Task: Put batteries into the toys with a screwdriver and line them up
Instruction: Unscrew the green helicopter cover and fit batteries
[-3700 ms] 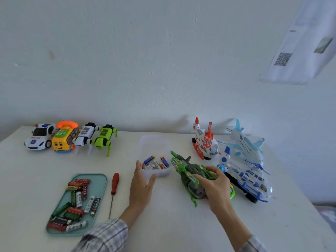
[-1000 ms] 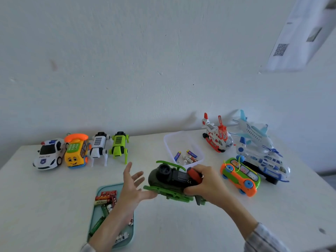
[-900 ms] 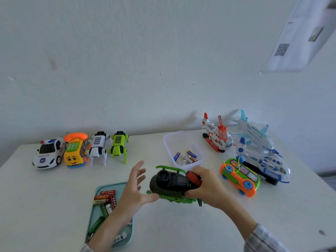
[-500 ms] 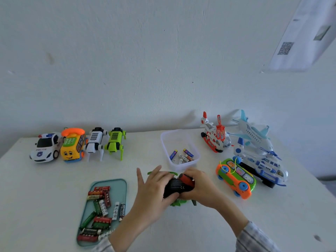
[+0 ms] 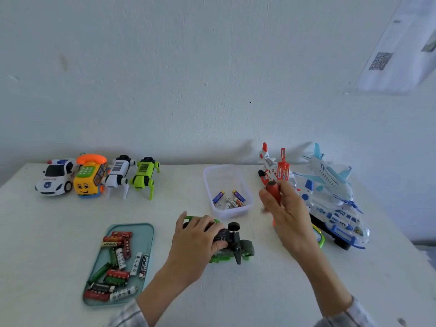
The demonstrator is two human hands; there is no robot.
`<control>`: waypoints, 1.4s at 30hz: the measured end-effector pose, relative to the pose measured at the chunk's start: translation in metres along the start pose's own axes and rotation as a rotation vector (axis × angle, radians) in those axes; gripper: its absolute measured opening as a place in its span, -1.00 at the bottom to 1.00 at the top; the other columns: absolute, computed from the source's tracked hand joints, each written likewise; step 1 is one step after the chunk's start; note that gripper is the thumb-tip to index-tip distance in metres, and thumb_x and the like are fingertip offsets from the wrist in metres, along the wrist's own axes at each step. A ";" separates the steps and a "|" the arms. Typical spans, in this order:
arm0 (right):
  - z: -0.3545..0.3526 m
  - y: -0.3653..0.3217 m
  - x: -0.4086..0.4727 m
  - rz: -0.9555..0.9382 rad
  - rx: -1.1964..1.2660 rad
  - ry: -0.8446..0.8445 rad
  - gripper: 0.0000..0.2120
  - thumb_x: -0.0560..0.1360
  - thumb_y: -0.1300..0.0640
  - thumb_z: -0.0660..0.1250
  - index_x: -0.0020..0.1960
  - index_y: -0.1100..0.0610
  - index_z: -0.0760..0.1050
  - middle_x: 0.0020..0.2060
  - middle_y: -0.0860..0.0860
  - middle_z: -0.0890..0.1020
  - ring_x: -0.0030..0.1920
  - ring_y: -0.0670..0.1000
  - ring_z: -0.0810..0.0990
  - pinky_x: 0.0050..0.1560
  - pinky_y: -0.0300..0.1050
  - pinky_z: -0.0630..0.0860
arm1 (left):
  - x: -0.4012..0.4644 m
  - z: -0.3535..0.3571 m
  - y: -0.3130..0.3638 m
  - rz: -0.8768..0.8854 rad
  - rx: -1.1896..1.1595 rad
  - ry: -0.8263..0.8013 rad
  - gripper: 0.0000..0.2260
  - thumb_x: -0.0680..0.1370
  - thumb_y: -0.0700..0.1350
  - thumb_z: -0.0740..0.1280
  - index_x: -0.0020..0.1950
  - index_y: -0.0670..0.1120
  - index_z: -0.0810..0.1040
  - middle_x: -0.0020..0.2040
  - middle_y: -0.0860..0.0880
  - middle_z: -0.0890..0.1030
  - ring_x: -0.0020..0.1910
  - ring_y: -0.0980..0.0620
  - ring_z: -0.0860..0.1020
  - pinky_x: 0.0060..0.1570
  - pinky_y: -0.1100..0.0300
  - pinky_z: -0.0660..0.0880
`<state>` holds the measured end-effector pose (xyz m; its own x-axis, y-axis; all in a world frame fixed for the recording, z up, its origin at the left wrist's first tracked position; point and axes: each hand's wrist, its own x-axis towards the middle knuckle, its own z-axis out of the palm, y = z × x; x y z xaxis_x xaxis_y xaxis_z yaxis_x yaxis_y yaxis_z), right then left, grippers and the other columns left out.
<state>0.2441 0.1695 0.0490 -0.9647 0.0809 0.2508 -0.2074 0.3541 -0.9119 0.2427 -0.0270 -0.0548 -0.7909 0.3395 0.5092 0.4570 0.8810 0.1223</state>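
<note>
A dark green toy helicopter point(image 5: 236, 244) lies upside down on the white table point(image 5: 47, 232), its black underside facing up. My left hand point(image 5: 198, 239) grips its left part from above. My right hand point(image 5: 285, 211) is raised to the right of it and holds the red-handled screwdriver point(image 5: 273, 191), handle end up; the shaft is hidden behind the hand. A teal tray point(image 5: 147, 232) at the lower left holds several batteries point(image 5: 118, 263). A clear box point(image 5: 212, 185) behind the helicopter holds several small batteries point(image 5: 230, 199).
At the back left stand a police car point(image 5: 55, 177), a yellow phone toy point(image 5: 90, 177), a white robot dog point(image 5: 119, 173) and a green robot dog point(image 5: 145, 174). At the right are a red-white helicopter point(image 5: 274, 166), blue-white planes point(image 5: 335, 197) and an orange-green car point(image 5: 319, 237) partly behind my arm.
The helicopter came down onto the table upside down under my left hand. My right hand let go of the toy and rose to the right with the screwdriver.
</note>
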 end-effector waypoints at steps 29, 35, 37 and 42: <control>0.024 -0.008 -0.017 -0.261 -0.196 -0.059 -0.76 0.47 -0.06 0.23 0.00 0.06 0.30 -0.35 -0.01 0.52 -0.35 0.08 0.56 -0.34 -0.07 0.45 | -0.007 -0.003 0.006 -0.033 0.130 -0.075 -0.61 0.50 0.22 0.11 0.06 0.03 0.59 -0.04 0.06 0.57 -0.14 -0.02 0.54 -0.10 0.05 0.38; 0.026 -0.004 -0.014 -0.255 -0.232 -0.071 -0.79 0.51 0.07 0.33 0.01 0.05 0.30 -0.33 -0.19 0.45 -0.37 -0.04 0.54 -0.37 -0.26 0.45 | -0.008 -0.003 0.006 -0.019 0.112 -0.031 -0.70 0.49 0.18 0.24 0.06 0.02 0.56 -0.06 0.04 0.56 -0.16 -0.03 0.53 -0.12 0.03 0.42; 0.026 -0.005 -0.014 -0.246 -0.229 -0.072 -0.79 0.51 0.08 0.33 0.01 0.05 0.30 -0.33 -0.20 0.43 -0.38 -0.11 0.51 -0.39 -0.36 0.42 | -0.007 -0.004 0.007 -0.025 0.114 -0.043 -0.65 0.50 0.20 0.15 0.05 0.02 0.58 -0.07 0.05 0.56 -0.16 -0.02 0.53 -0.12 0.03 0.43; 0.026 -0.007 -0.013 -0.246 -0.212 -0.075 -0.79 0.50 0.03 0.32 0.01 0.03 0.30 -0.33 -0.16 0.48 -0.33 0.06 0.59 -0.36 -0.18 0.47 | -0.006 -0.004 0.006 -0.029 0.100 -0.046 -0.66 0.49 0.19 0.13 0.06 0.04 0.54 -0.07 0.05 0.55 -0.16 -0.02 0.53 -0.13 0.03 0.44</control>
<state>0.2536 0.1416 0.0436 -0.9006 -0.0977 0.4234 -0.4051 0.5411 -0.7369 0.2521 -0.0251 -0.0538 -0.8217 0.3264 0.4672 0.3929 0.9182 0.0496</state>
